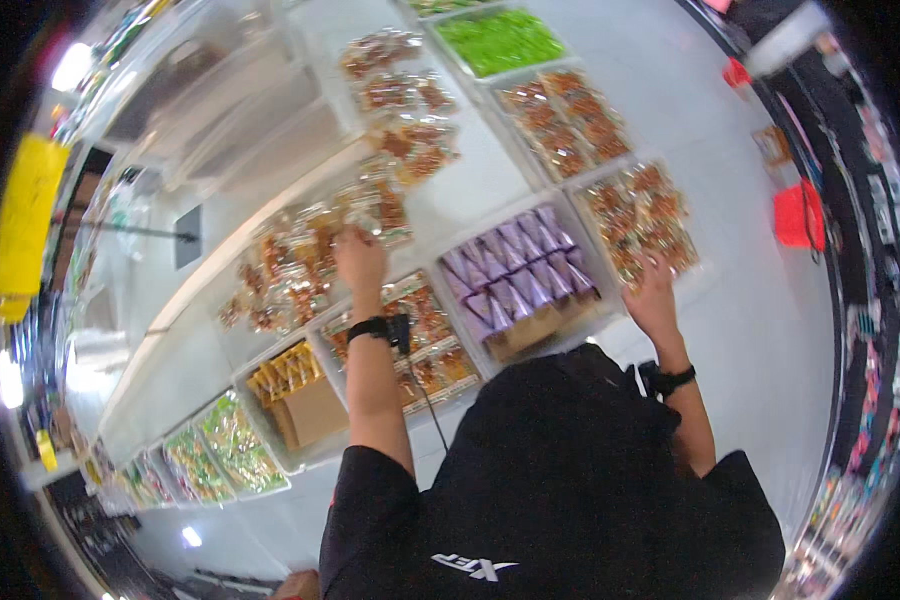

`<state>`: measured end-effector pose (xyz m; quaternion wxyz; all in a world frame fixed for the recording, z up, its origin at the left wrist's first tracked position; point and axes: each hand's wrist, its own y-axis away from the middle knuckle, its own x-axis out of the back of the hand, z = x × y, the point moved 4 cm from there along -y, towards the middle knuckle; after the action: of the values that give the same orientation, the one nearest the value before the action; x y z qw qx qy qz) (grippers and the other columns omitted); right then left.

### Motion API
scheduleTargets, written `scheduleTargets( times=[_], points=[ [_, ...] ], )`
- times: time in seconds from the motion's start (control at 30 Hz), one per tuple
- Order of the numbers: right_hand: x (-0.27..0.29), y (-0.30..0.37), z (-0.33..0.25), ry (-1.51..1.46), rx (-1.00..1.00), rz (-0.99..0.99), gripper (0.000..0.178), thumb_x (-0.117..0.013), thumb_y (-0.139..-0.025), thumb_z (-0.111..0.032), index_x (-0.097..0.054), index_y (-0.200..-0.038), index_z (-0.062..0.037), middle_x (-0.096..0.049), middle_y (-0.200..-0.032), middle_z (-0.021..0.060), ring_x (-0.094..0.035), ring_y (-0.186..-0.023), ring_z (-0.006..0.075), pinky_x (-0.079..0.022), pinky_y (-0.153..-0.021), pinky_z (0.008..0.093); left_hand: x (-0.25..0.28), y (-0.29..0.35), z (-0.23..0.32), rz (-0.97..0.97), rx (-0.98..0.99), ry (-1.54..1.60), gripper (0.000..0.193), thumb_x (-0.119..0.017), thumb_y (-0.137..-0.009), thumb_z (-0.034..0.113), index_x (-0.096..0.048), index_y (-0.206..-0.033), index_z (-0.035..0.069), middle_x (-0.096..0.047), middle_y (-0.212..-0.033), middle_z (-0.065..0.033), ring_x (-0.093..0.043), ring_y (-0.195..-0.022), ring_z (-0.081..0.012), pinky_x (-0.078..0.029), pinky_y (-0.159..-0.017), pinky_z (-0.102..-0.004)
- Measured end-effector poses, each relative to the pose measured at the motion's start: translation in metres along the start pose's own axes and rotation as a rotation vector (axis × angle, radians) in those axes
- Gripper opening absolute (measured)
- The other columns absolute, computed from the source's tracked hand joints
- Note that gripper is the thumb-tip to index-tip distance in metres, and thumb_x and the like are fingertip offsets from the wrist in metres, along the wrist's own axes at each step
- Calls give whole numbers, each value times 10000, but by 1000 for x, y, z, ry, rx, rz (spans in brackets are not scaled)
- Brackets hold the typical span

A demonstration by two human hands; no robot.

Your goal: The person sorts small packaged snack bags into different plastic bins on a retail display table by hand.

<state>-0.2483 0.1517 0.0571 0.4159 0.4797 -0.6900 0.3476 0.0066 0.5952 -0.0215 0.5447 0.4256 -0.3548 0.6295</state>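
My left hand [360, 260] reaches into a spread of clear, shiny snack packets [295, 268] with reddish-brown contents. Its fingers are bunched at the edge of one packet and seem to grip it. On the right, my right hand [653, 295] rests at the near end of a tray of similar brown snack packets [635, 215]. Its fingers are somewhat apart on the top packets. Between my hands stands a bin of purple packets [515, 262] lined up in rows. Another bin of reddish-brown packets [435, 345] lies under my left forearm.
Bright green packets [500, 42] fill a far tray. A box of yellow packets [285, 375] and bins of green-and-white packets [240, 445] run along the lower left. A red basket [798, 215] stands on the right. A cable [427, 400] hangs from my left wrist.
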Motion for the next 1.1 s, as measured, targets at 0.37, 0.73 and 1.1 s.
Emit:
scheduleTargets(
  times=[0.37,0.73,1.1],
  points=[
    [0,-2,3,-267,1,-52,497,-679,-778,-221,-546,-1221,-38,-523,-1249,182,-505,-1174,360,-414,-1004,427,75,100,143,380,-426,455,329,-637,-848,51,-582,-1165,-18,-654,-1023,-148,-649,-901,-292,-534,-747,-373],
    [-38,-19,13,-1280,-131,-515,616,-776,-814,-185,-423,-1288,-11,-586,-1166,97,-587,-1015,149,-500,-873,306,-37,217,286,-805,-342,951,339,-563,-970,208,-554,-1245,11,-645,-1105,-95,-614,-991,-169,-502,-867,-309],
    [-18,-71,103,109,170,-497,871,-800,-597,-244,-438,-1378,-110,-432,-1347,151,-434,-1246,301,-389,-943,454,-44,196,299,-544,51,904,344,-488,-1002,263,-587,-1246,41,-609,-956,-54,-625,-821,-138,-593,-638,-301]
  ],
)
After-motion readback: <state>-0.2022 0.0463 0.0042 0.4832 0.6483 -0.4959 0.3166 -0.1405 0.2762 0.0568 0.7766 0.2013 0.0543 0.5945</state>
